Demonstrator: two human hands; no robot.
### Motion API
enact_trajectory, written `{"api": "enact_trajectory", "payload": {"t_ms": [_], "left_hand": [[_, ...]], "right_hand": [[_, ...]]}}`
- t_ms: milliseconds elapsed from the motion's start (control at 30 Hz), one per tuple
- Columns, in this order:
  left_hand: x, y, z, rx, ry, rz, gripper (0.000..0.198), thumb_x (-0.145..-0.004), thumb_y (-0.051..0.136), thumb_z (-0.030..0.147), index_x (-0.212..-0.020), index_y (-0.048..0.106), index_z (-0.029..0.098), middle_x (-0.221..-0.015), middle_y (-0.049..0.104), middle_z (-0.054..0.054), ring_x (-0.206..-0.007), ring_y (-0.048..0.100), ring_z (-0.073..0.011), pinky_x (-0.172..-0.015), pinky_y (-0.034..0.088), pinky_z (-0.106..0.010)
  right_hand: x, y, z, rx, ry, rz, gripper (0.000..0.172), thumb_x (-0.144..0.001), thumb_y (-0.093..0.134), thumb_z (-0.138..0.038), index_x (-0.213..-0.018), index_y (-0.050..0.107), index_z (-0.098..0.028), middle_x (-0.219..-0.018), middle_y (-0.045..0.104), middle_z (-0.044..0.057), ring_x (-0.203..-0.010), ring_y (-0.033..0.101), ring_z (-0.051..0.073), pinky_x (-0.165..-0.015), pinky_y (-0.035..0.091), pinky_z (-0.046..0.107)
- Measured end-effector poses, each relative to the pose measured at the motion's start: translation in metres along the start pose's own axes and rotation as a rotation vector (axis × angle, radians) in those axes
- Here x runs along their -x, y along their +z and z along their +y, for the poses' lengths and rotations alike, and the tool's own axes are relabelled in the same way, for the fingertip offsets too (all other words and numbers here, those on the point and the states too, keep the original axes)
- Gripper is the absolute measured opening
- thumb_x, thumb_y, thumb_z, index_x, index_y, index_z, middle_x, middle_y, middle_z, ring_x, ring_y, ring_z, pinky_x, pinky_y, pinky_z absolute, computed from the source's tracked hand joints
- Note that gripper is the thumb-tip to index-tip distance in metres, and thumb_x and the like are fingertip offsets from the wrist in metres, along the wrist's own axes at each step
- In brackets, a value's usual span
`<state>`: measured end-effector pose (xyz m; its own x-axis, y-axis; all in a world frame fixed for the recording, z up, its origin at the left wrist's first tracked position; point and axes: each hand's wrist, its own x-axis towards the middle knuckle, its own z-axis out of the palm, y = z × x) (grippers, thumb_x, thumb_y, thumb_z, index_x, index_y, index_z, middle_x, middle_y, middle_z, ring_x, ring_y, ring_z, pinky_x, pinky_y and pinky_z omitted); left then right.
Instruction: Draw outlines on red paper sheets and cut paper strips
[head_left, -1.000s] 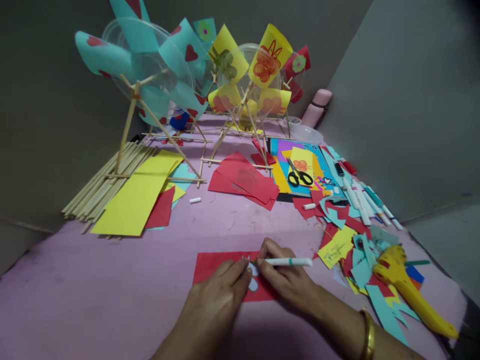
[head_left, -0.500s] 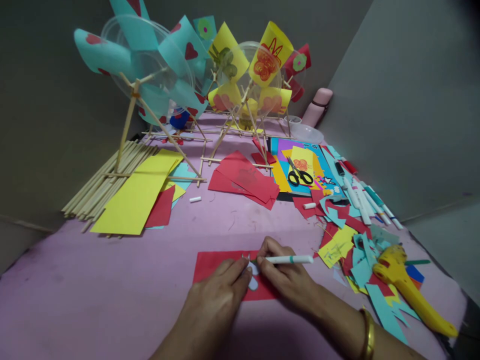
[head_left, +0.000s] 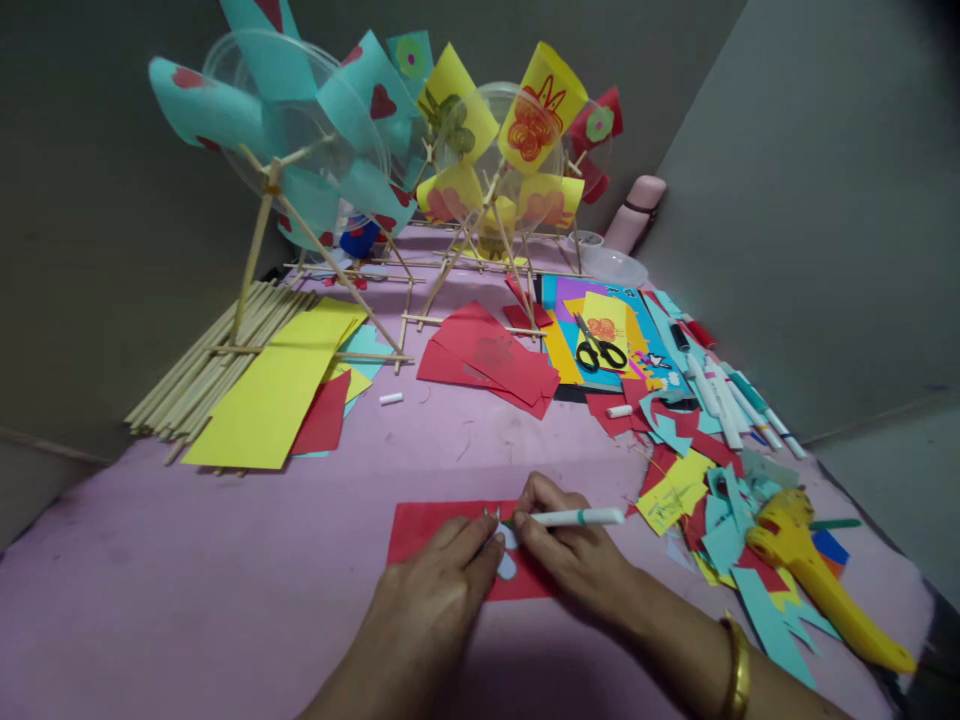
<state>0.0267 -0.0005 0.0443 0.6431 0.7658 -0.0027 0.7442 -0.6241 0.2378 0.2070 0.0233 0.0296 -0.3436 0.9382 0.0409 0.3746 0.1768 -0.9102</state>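
Observation:
A red paper rectangle (head_left: 420,522) lies on the pink tabletop in front of me. On it sits a small pale paper cutout (head_left: 507,566) with rounded lobes and thin points at its top, partly under my fingers. My left hand (head_left: 442,580) presses the cutout down, thumb and fingertips close together on it. In my right hand (head_left: 566,545) is a white marker pen (head_left: 581,518) with a green band, gripped near its tip. The tip touches at or beside the cutout's upper edge.
Paper pinwheels on stick stands (head_left: 262,220) rise at the back. Yellow strips (head_left: 277,390) and wooden sticks (head_left: 187,370) lie left. Red sheets (head_left: 487,355) and scissors (head_left: 600,350) lie ahead. Paper scraps (head_left: 724,540), markers (head_left: 750,400) and a yellow glue gun (head_left: 832,585) crowd the right.
The marker pen's rear end has shifted very slightly left. Both hands stay in almost the same place on the paper.

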Motion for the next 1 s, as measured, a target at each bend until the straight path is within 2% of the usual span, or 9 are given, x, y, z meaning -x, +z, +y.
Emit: {"api": "enact_trajectory", "payload": {"t_ms": [167,633,867,1000], "left_hand": [[0.0004,-0.0013,0.0,-0.023,0.013,0.064,0.037,-0.084,0.045,0.006,-0.117,0.057,0.018,-0.118,0.066,-0.007,-0.102,0.063,-0.0224,-0.075,0.058,-0.031],[-0.0014,0.0032,-0.0004,-0.024,0.014,0.034,0.036,-0.084,0.049,0.007,-0.117,0.058,0.016,-0.12,0.064,-0.01,-0.1,0.064,-0.0261,-0.071,0.06,-0.036],[0.0009,0.0023,-0.0008,-0.03,0.033,0.093,0.036,-0.084,0.045,0.005,-0.116,0.059,0.016,-0.118,0.065,-0.01,-0.101,0.064,-0.0256,-0.071,0.06,-0.036],[0.0018,0.0047,-0.0007,-0.022,0.028,0.085,0.037,-0.083,0.045,0.004,-0.116,0.059,0.016,-0.118,0.065,-0.01,-0.1,0.065,-0.0264,-0.07,0.06,-0.038]], "right_hand": [[0.0009,-0.0006,0.0015,0.02,0.01,0.004,0.013,-0.085,0.042,-0.018,-0.072,0.042,-0.022,-0.057,0.044,-0.006,-0.051,0.041,0.012,-0.052,0.032,0.024],[-0.0004,-0.0035,0.0002,0.066,0.017,0.014,0.013,-0.084,0.04,-0.021,-0.072,0.041,-0.022,-0.057,0.042,-0.005,-0.051,0.041,0.014,-0.053,0.032,0.026],[0.0001,-0.0042,0.0005,0.076,0.021,0.03,0.012,-0.083,0.04,-0.021,-0.07,0.04,-0.022,-0.057,0.041,-0.006,-0.05,0.04,0.013,-0.052,0.031,0.025],[0.0003,-0.0051,0.0003,0.067,0.011,0.032,0.012,-0.082,0.039,-0.019,-0.07,0.04,-0.022,-0.058,0.042,-0.005,-0.051,0.041,0.013,-0.053,0.032,0.025]]}}
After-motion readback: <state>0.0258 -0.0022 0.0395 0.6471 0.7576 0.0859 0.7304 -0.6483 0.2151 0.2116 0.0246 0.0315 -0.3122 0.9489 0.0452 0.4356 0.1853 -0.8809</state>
